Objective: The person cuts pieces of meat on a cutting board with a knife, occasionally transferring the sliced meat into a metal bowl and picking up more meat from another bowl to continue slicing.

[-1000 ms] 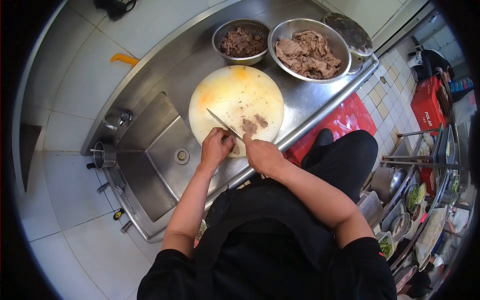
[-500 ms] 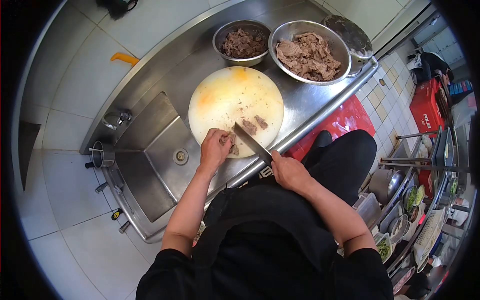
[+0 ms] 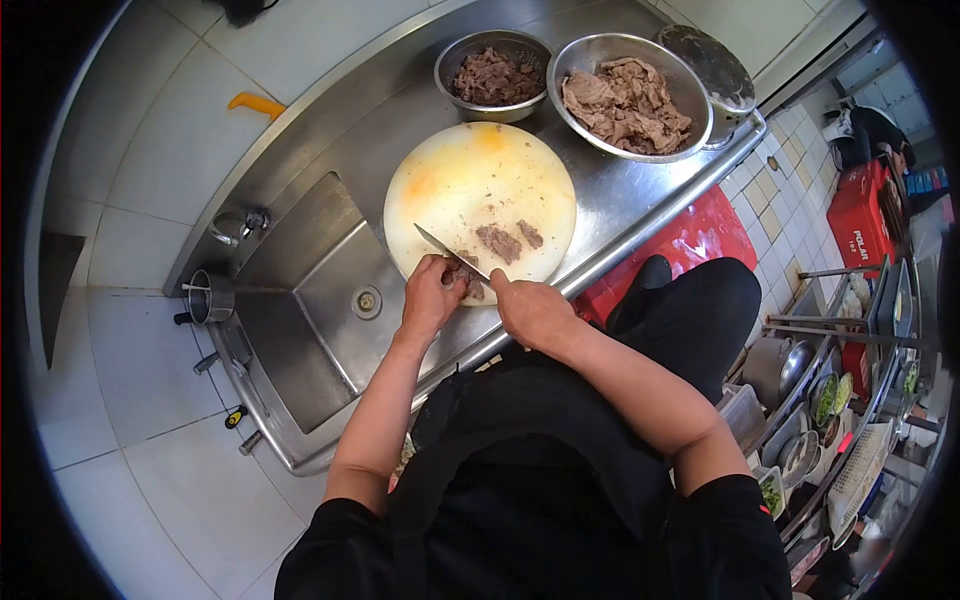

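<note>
My right hand (image 3: pixel 533 312) is closed round the handle of a kitchen knife (image 3: pixel 447 246), whose blade points up and left over the round white cutting board (image 3: pixel 480 170). The blade lies against a piece of cooked meat (image 3: pixel 470 283) near the board's front edge. With curled fingers, my left hand (image 3: pixel 430 297) holds that piece down, just beside the blade. Two more meat pieces (image 3: pixel 498 242) lie on the board, to the right of the knife. Small crumbs are scattered over its stained surface.
Behind the board stand a smaller metal bowl of dark cut meat (image 3: pixel 495 78) and a larger bowl of meat slabs (image 3: pixel 628 105). A sink basin (image 3: pixel 310 310) with a tap (image 3: pixel 240 228) is on the left. A red stool-like surface (image 3: pixel 690 240) and a loaded rack (image 3: pixel 820 400) are on the right.
The knife has swung left and come down onto the meat under my left hand. My right hand has moved left and up, closer to my left hand.
</note>
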The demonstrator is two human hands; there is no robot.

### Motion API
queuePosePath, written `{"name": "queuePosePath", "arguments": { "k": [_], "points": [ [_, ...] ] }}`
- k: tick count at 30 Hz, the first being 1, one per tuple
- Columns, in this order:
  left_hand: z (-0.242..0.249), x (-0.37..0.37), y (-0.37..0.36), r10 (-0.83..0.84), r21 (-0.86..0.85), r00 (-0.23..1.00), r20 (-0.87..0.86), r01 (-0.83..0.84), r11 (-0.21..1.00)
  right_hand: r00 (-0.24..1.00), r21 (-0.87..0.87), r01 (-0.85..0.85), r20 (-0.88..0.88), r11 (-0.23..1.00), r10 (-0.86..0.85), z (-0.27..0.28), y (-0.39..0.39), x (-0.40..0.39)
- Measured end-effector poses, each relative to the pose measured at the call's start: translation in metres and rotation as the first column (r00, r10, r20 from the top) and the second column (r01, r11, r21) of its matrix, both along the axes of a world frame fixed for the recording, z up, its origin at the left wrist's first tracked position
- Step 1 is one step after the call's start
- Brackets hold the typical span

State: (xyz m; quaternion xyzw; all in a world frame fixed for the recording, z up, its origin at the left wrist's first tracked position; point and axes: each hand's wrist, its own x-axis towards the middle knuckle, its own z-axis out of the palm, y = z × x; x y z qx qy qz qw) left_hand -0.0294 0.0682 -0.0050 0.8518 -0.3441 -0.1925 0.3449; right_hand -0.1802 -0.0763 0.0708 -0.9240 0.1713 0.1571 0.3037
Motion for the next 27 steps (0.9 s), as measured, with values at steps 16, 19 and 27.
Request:
{"name": "queuePosePath", "arguments": {
  "k": [16,19,27],
  "points": [
    [-0.008,-0.003,-0.004,0.054,-0.039,0.998,0.011,-0.053,0.998,0.992,-0.114,0.096,-0.073,0.989,-0.104,-0.006,-0.025,-0.064],
    [-0.017,-0.002,-0.008,0.048,-0.148,0.989,-0.142,-0.069,0.987,0.984,-0.056,0.167,0.075,0.984,-0.163,-0.005,-0.026,-0.060],
    [0.005,-0.002,0.003,0.124,-0.158,0.989,-0.078,-0.135,0.978,0.974,-0.025,0.177,0.144,0.984,-0.172,0.016,-0.009,-0.050]
  ]
}}
